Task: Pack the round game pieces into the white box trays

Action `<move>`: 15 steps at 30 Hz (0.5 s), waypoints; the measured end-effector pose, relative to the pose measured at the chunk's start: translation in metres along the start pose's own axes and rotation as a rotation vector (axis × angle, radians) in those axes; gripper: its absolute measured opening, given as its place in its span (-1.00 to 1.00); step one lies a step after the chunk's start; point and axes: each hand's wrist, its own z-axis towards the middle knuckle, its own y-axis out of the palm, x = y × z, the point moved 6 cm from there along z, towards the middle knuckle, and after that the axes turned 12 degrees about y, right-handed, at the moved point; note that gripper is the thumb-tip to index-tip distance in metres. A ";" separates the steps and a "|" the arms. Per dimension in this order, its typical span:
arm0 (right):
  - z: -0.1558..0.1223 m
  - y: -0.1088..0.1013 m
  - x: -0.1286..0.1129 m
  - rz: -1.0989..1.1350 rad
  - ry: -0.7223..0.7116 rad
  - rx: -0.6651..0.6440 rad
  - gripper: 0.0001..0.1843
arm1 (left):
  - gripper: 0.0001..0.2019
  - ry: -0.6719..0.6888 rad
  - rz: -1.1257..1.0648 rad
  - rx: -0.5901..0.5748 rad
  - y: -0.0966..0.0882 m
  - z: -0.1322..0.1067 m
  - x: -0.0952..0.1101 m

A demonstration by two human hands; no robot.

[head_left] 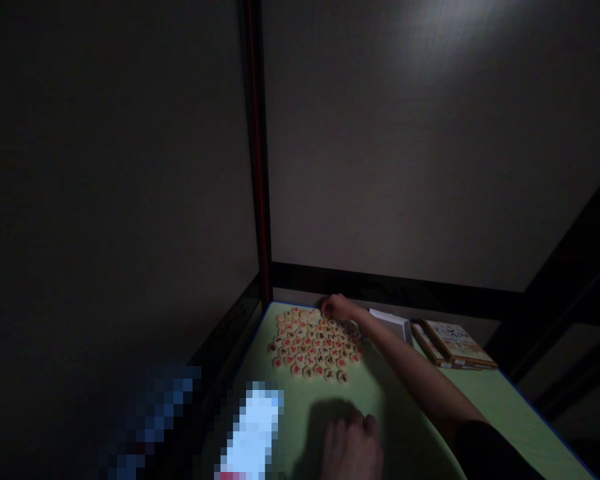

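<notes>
Many round, light wooden Chinese chess pieces (310, 347) with red or dark characters lie face up in rough, close rows on the green tabletop (295, 413). At the far edge of these rows is my right hand (339, 307), its fingers pinched down on a Chinese chess piece that they mostly cover. My right forearm passes over the right side of the table and hides part of it. Nearer, at the bottom of the view, my left hand (353, 445) is closed with its fingers curled. The underside of that hand is hidden, so I cannot make out what it holds, if anything.
An open pale box tray (393, 327) stands behind my right forearm. Flat printed boxes (457, 343) are stacked at the right. A pixelated bright rectangle (253, 433) is at the lower left. Grey walls (390, 167) meet in the corner behind the table.
</notes>
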 end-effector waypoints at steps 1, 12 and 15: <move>0.000 0.000 0.001 0.017 -0.003 0.004 -0.69 | -0.68 0.011 0.007 0.019 -0.006 -0.001 0.002; 0.002 -0.006 -0.009 -0.024 -0.092 0.050 -0.70 | -0.67 0.009 0.062 0.072 -0.093 -0.002 -0.010; 0.000 -0.006 -0.038 -0.070 -0.179 0.073 -0.69 | -0.67 -0.090 0.108 0.094 -0.123 0.013 -0.053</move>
